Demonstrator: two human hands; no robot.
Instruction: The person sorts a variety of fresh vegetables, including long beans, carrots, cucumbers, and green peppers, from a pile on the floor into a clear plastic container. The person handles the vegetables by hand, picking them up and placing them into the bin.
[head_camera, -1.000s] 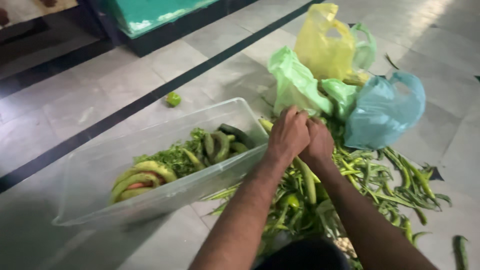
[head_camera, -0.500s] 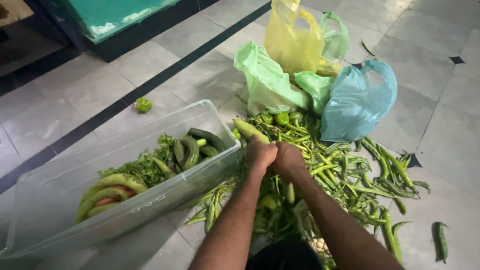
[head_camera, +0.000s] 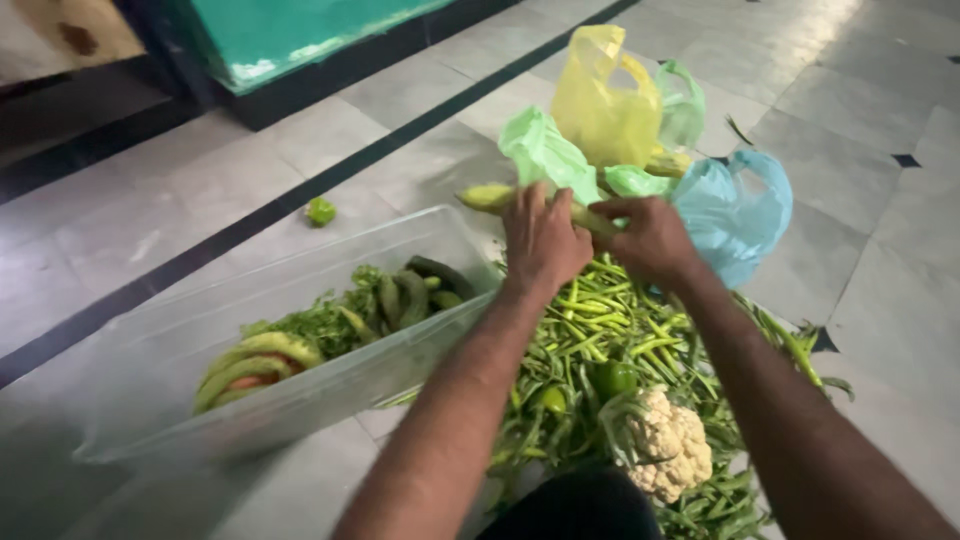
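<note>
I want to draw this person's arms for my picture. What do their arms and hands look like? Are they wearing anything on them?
Both arms are bare: no sleeves, gloves, watch, bracelets or rings show. The left hand and the right hand are bare too, and both forearms show right down to the picture's bottom edge. The fingers are too blurred to tell nails or small marks.

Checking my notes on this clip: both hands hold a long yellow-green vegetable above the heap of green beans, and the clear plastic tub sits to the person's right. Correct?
Not quite. The head view shows the clear plastic tub on the person's left, not right. The rest holds: the left hand and right hand hold the long yellow-green vegetable above the heap of green beans.
</note>
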